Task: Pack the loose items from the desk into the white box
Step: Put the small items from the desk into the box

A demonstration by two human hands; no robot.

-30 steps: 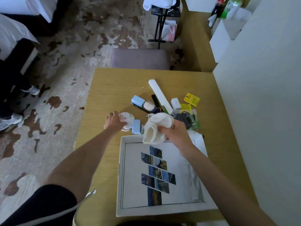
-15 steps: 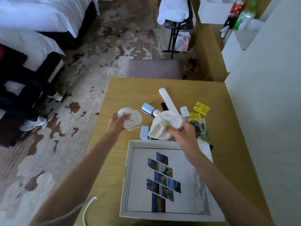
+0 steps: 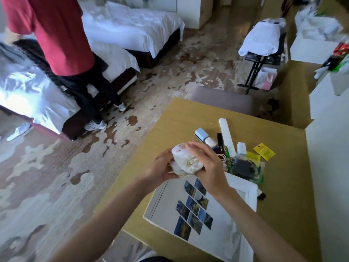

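Both hands hold one bundle of white cloth items (image 3: 186, 160) just above the far left corner of the white box (image 3: 247, 191). My left hand (image 3: 160, 167) cups the bundle from below and the left. My right hand (image 3: 205, 162) lies over its right side with the fingers wrapped across the top. The box lies open on the wooden desk (image 3: 289, 201), its floor printed with small blue photo tiles. Beyond the hands lies a pile of loose items: a long white bar (image 3: 227, 136), a light blue case (image 3: 200, 133), a small white box (image 3: 241, 147), yellow sachets (image 3: 264, 151) and a clear bag of dark things (image 3: 245, 168).
A grey stool (image 3: 221, 100) stands at the desk's far edge. A white wall (image 3: 330, 167) borders the desk on the right. A person in a red top (image 3: 51, 35) stands by the beds at the left. A black rack with white towels (image 3: 262, 42) stands behind.
My two hands came together, joining the small white piece from the left hand with the white cloth in the right. The view swung left and up, showing more of the room.
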